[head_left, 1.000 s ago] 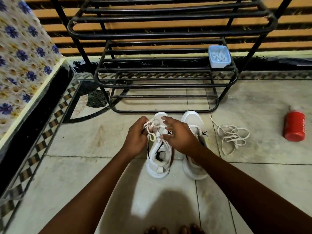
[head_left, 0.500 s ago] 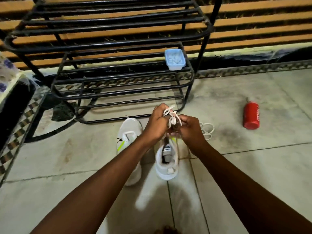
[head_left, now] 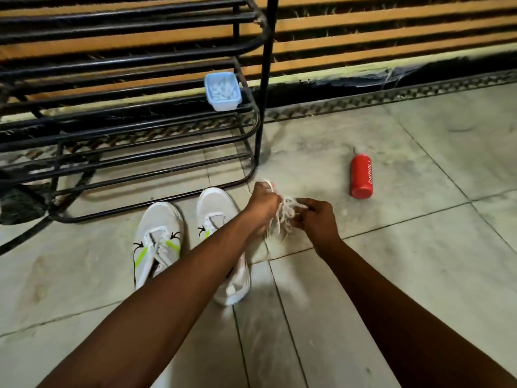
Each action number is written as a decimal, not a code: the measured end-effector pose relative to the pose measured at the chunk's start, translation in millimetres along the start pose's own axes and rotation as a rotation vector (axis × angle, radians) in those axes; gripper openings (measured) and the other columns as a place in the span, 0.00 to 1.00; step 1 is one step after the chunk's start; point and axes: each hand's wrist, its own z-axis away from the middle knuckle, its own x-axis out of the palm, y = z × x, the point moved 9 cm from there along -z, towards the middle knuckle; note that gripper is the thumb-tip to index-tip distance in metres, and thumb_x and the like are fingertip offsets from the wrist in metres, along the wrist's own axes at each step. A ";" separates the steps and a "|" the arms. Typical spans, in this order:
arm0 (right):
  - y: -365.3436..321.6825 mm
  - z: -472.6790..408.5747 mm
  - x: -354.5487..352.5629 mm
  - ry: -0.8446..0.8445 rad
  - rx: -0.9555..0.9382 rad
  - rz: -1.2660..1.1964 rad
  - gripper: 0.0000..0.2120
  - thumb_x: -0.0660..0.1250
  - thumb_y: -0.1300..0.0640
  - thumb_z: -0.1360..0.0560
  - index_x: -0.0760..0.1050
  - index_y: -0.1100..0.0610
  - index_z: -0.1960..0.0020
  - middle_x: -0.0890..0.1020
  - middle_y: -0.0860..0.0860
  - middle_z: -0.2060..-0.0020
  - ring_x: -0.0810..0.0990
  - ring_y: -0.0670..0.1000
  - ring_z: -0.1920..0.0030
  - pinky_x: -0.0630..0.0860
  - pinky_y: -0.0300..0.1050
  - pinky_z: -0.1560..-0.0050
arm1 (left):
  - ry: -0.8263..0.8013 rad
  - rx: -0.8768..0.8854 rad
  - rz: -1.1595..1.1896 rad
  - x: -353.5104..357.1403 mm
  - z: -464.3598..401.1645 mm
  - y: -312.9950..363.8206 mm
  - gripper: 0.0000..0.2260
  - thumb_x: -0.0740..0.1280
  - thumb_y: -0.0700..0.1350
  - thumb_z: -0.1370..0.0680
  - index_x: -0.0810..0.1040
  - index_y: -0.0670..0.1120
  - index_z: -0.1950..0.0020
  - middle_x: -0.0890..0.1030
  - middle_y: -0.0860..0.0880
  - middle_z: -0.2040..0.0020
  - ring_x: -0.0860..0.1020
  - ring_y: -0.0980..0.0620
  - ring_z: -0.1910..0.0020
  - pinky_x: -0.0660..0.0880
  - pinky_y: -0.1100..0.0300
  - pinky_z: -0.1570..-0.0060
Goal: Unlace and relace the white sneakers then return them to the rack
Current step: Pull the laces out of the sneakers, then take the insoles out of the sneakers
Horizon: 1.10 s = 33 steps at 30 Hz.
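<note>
Laces [head_left: 286,212] bunched between both hands

The floor [head_left: 405,275] is made of large pale tiles with a marbled, a bit dusty surface and thin dark joints between them. Along its far edge runs a band of small patterned tiles [head_left: 391,93], and behind this band stands a wall [head_left: 391,29] of horizontal orange-brown slats with dark gaps, its lowest part dark and with cobwebs. The light is dim and falls brightest on the tiles in the middle.
</note>
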 end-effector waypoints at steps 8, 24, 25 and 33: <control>-6.3 8.0 -1.5 -0.004 -0.255 0.647 0.20 0.66 0.70 0.28 0.78 0.66 0.35 0.82 0.62 0.41 0.80 0.61 0.39 0.73 0.46 0.38 | -0.102 0.233 -0.803 -3.5 16.0 -2.3 0.10 0.62 0.35 0.24 0.75 0.37 0.44 0.80 0.35 0.44 0.78 0.36 0.42 0.75 0.49 0.46; -79.0 9.8 22.6 -0.070 -0.471 0.584 0.16 0.68 0.70 0.27 0.81 0.58 0.41 0.82 0.51 0.46 0.81 0.50 0.45 0.77 0.45 0.41 | 0.025 0.506 -0.708 -64.8 40.7 45.2 0.09 0.70 0.44 0.21 0.80 0.52 0.41 0.80 0.54 0.42 0.77 0.52 0.37 0.76 0.53 0.36; -91.7 10.6 30.0 -0.074 -0.512 0.568 0.16 0.69 0.70 0.27 0.81 0.58 0.42 0.82 0.50 0.47 0.81 0.49 0.46 0.78 0.47 0.42 | 0.042 0.543 -0.699 -72.0 43.8 56.7 0.08 0.71 0.46 0.21 0.80 0.53 0.42 0.80 0.56 0.43 0.77 0.52 0.39 0.77 0.51 0.36; -206.8 2.1 88.9 -0.111 -0.854 0.607 0.17 0.67 0.64 0.24 0.79 0.58 0.36 0.81 0.53 0.46 0.80 0.50 0.45 0.80 0.53 0.43 | 0.344 0.810 -0.770 -136.1 55.2 172.6 0.15 0.70 0.42 0.21 0.77 0.48 0.35 0.77 0.48 0.40 0.73 0.47 0.37 0.72 0.50 0.37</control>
